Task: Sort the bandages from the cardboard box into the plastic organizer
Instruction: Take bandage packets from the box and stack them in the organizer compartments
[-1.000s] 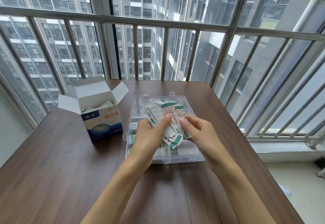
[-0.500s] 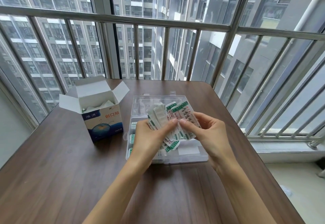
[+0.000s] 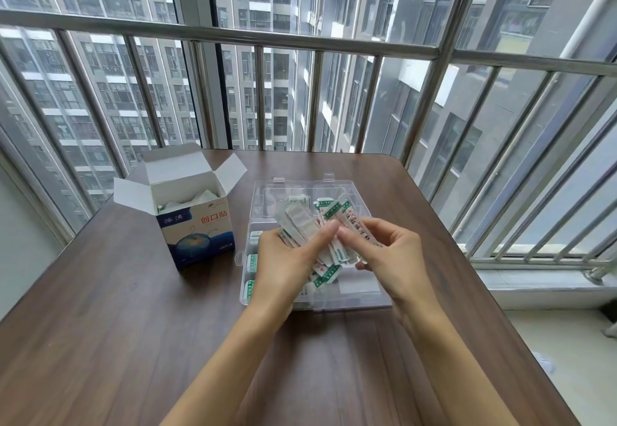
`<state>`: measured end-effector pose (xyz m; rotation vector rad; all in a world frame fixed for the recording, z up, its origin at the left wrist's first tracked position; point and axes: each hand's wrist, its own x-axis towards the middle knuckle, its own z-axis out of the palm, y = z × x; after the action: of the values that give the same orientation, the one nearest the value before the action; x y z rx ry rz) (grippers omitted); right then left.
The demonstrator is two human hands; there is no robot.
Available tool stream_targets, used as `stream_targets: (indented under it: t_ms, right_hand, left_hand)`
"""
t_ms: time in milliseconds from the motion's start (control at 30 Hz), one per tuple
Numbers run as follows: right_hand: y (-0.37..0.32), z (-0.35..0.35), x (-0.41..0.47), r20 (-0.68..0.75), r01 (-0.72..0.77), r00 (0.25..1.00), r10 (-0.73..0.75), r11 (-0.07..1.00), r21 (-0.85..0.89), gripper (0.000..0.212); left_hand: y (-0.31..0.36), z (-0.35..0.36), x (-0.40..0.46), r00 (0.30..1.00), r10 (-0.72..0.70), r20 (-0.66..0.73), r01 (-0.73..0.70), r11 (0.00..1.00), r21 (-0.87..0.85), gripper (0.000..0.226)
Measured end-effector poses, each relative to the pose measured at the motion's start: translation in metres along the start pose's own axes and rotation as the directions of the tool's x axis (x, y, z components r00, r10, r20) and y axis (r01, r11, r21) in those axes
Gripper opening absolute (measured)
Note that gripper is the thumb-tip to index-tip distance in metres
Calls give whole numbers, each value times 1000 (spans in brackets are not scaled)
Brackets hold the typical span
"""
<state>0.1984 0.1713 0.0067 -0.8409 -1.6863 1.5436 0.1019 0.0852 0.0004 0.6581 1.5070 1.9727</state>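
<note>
Your left hand (image 3: 283, 258) grips a fanned bunch of white, green-edged paper-wrapped bandages (image 3: 300, 225) above the clear, compartmented plastic organizer (image 3: 360, 295). Your right hand (image 3: 384, 252) pinches one strip from it. Some compartments already hold bandages; more remain in the open white-and-blue cardboard box (image 3: 197, 235) on the dark wood-grain table (image 3: 100, 342).

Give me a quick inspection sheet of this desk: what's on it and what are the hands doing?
Surface: brown wooden table.
Job's things: open cardboard box with bandages inside; clear plastic organizer, some bandages in its left slots.
Clutter: nothing seen.
Hands: left hand grips a fan of bandages; right hand pinches one from it, above the organizer.
Cables: nothing seen.
Surroundings: metal window bars, apartment blocks outside.
</note>
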Motion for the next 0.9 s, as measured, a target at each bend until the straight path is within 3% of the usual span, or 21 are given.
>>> stream_targets:
  t_ms: [267, 433, 567, 700, 900]
  right_hand:
    - [-1, 0, -4, 40, 215, 977, -211, 957, -197, 7]
    - [0, -1, 3, -12, -35, 999, 36, 997, 64, 23]
    - [2, 12, 2, 132, -169, 980, 147, 970, 176, 27]
    - [5, 19, -2, 168, -36, 985, 37, 999, -10, 30]
    - [-2, 18, -6, 162, 66, 984, -74, 997, 50, 20]
  left_hand:
    - [0, 0, 2, 1000, -16, -10, 16, 999, -31, 8]
    - [5, 2, 0, 999, -29, 37, 33, 995, -98, 13]
    - [1, 4, -1, 999, 10, 41, -8, 998, -58, 16]
    - [0, 3, -1, 992, 123, -9, -123, 992, -7, 17]
    - [1, 5, -1, 990, 127, -56, -124, 991, 53, 9]
